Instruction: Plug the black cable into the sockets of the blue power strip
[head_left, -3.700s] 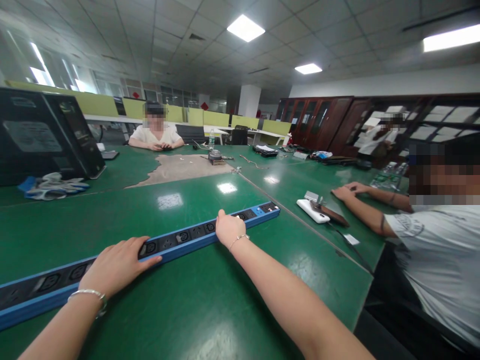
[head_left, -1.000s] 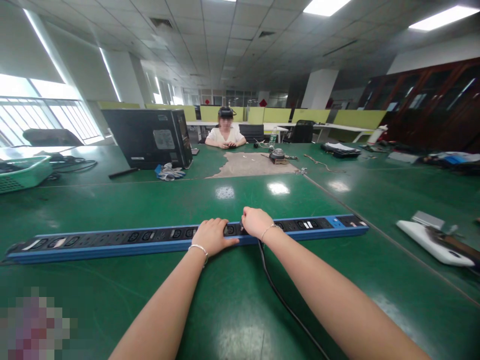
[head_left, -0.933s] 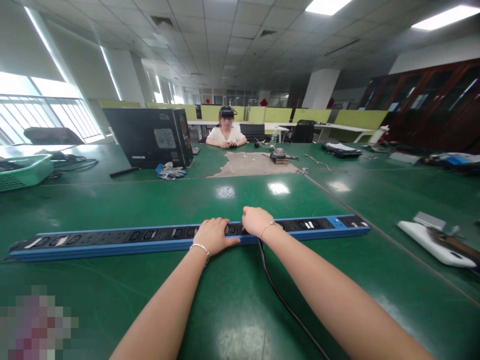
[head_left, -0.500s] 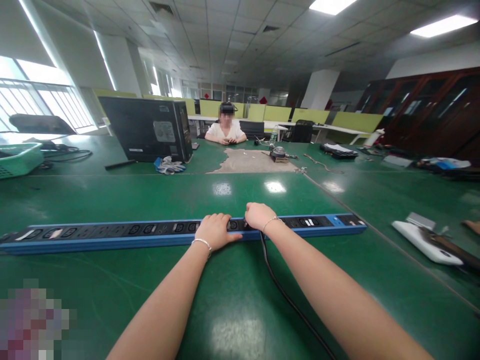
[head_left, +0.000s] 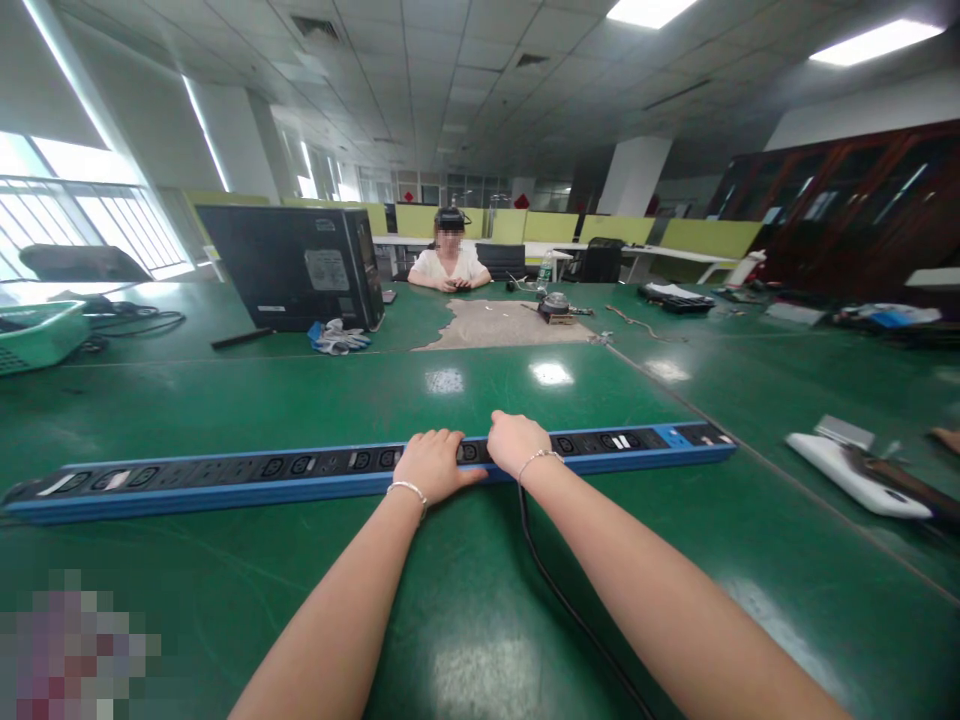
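A long blue power strip (head_left: 315, 485) with a black socket face lies left to right across the green table. My left hand (head_left: 431, 465) is closed over its middle, with the thumb along the near side and the fingers over the top. Just to the right, my right hand (head_left: 517, 442) is closed over the sockets around the end of a black power cord (head_left: 536, 560). The cord hangs out below the wrist and runs toward the front edge of the view. Its plug end is hidden by my fingers, so I cannot tell how far it sits in a socket.
A black computer case (head_left: 292, 265) stands at the back left, with gloves (head_left: 339, 338) before it. A green basket (head_left: 45, 338) is at far left. Across the table sits a person (head_left: 448, 265). A white device (head_left: 855, 475) lies at right.
The view has shifted slightly. Both hands stay at the same places on the power strip, and my right hand is a touch lower and further left in the picture.
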